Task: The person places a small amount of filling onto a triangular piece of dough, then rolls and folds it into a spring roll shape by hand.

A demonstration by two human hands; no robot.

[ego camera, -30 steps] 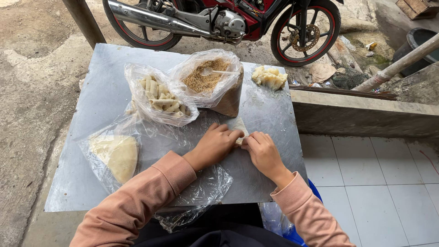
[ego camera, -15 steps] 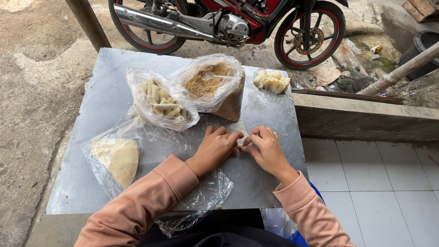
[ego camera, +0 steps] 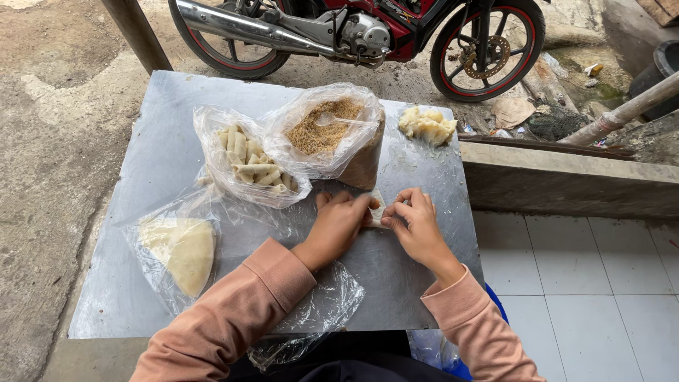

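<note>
Left hand (ego camera: 338, 223) and right hand (ego camera: 417, 225) side by side on a metal table (ego camera: 148, 155), palms down, fingertips meeting over a small pale wrapper (ego camera: 377, 210). Wrapper pinched between the fingers of both hands, mostly hidden beneath them; only a thin strip visible in the gap. Both hands closed on it, pressing it to the tabletop.

Just beyond the left hand: an open bag of brown crumbly filling (ego camera: 322, 131) with a white spoon (ego camera: 332, 119) lying in it. Left of that, an open bag of finished rolls (ego camera: 251, 164). Further left and nearer the body: a plastic-covered stack of folded wrappers (ego camera: 180, 251). Beyond the right hand, well apart: a pale lumpy heap (ego camera: 426, 126) at the far table edge. Under the left wrist: loose clear plastic (ego camera: 322, 311). Past the table: a red motorbike (ego camera: 368, 32).
</note>
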